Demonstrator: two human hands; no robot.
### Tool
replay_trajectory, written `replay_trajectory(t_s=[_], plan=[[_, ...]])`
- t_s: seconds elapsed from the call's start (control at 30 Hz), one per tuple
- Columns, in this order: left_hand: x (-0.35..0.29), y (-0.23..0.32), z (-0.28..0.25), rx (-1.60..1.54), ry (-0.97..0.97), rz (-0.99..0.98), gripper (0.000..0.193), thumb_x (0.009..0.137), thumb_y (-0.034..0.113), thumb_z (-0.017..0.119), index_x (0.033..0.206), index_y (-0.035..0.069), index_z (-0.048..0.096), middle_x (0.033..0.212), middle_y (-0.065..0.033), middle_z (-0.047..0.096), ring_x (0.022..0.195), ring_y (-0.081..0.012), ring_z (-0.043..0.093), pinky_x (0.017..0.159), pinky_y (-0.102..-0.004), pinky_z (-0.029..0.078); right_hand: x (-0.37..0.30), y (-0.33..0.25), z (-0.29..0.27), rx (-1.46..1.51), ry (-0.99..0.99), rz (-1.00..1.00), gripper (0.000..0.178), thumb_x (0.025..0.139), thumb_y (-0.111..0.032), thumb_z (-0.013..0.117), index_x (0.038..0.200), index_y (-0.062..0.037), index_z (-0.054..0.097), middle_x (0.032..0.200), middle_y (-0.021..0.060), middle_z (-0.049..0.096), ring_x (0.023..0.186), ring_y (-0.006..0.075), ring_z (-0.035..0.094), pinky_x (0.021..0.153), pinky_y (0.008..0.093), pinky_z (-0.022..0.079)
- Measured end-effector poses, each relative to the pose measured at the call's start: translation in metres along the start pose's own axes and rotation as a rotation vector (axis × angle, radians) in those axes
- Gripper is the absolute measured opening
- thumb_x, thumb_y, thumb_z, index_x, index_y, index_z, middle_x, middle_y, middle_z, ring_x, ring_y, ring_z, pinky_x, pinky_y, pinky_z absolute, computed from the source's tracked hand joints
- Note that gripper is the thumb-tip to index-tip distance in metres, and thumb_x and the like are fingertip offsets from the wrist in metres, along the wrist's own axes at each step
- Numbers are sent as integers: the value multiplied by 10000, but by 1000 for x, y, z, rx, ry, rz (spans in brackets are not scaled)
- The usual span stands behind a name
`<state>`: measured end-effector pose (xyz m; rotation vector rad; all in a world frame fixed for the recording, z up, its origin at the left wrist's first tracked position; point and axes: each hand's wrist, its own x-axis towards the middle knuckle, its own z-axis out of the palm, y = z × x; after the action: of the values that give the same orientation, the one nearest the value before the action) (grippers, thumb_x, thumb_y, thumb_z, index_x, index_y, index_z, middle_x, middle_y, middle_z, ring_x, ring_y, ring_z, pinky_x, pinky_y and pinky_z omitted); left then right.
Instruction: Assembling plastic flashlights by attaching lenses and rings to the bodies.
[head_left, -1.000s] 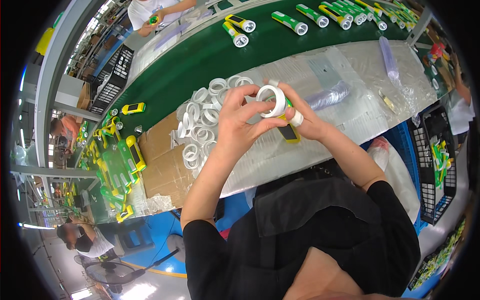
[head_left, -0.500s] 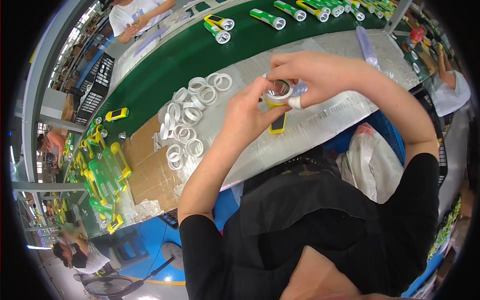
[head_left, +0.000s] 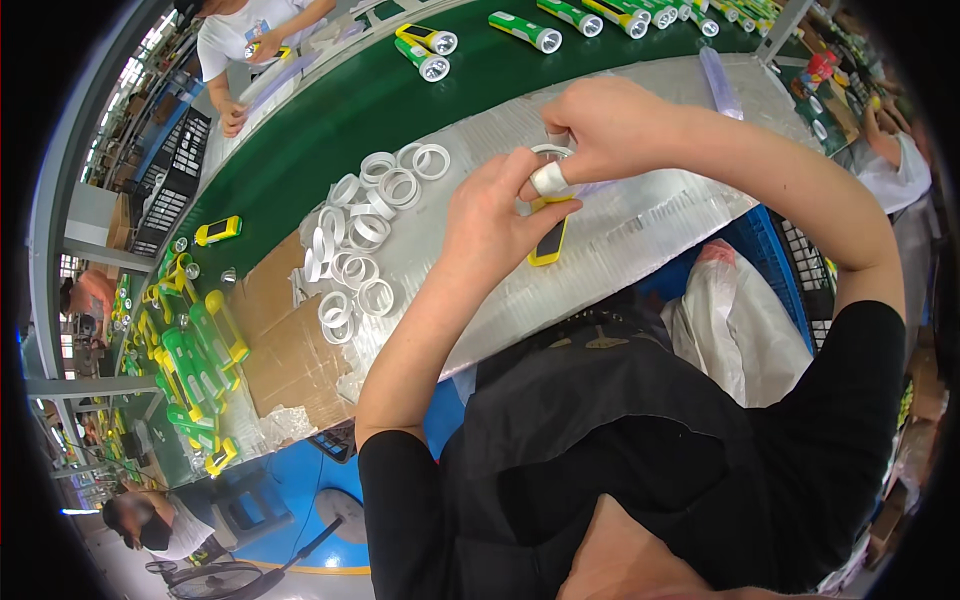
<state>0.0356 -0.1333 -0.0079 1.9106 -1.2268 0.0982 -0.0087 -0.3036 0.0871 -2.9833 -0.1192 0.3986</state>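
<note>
Over the wrapped work surface, a yellow flashlight (head_left: 549, 247) with a dark panel points its head away from me. My left hand (head_left: 492, 213) is closed round the flashlight's head end from the left side. From the right, my right hand (head_left: 608, 130) is closed on the white ring (head_left: 553, 151) at that head, with a white wrap on one digit. My fingers cover most of the ring and head. Left of my left hand lies a loose heap of white rings (head_left: 372, 232), several overlapping.
Finished-looking flashlights (head_left: 525, 32) lie along the green belt (head_left: 330, 120) beyond. A pile of green and yellow flashlight bodies (head_left: 192, 360) sits at left by a cardboard sheet (head_left: 290, 345). A clear plastic sleeve (head_left: 719, 82) lies at far right. A co-worker (head_left: 240, 50) sits across the belt.
My right hand has turned and shifted left over the flashlight's head, now hiding most of the ring. Across the belt, the co-worker's hands have moved apart, one now holding a flashlight.
</note>
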Motion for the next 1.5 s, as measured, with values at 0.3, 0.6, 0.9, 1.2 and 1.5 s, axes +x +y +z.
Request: replay_trajectory(t_s=[0.3,0.6,0.9,1.2,1.5], plan=[[-1,-19,14,-149,93,198,483,671,154,874,1063,74,602,999,-78,680,831,-208,657,737,-335,525,-11,26,41,222,354,-384,417,775,-310,757,993,-25,545,813,101,609,682,296,596,590,385,464],[-29,14,-27,-812,-734,-227,930,737,220,811,1493,100,285,1099,-157,664,1002,-291,664,870,-421,519,-46,8,26,260,555,-716,466,940,-463,478,1097,-41,601,784,116,601,667,333,591,587,376,476],[36,-133,-68,194,36,-14,596,782,322,766,1268,85,515,1069,-197,648,973,-388,617,817,-480,508,141,76,99,561,1084,-37,368,1020,-326,470,1211,-31,580,1047,207,657,967,320,633,861,362,473],[-48,-373,-267,811,203,-1149,719,885,627,544,1500,378,268,1197,-269,588,1019,-401,641,838,-464,543,287,215,123,203,1156,581,491,944,-385,578,1263,-31,461,1133,242,621,1009,409,630,833,485,503],[-54,-372,-239,279,588,-722,277,882,305,690,1101,137,661,918,-160,652,906,-295,648,749,-359,518,254,99,95,309,974,-10,264,940,-145,589,1191,-62,577,1078,177,630,993,307,634,813,394,506]])
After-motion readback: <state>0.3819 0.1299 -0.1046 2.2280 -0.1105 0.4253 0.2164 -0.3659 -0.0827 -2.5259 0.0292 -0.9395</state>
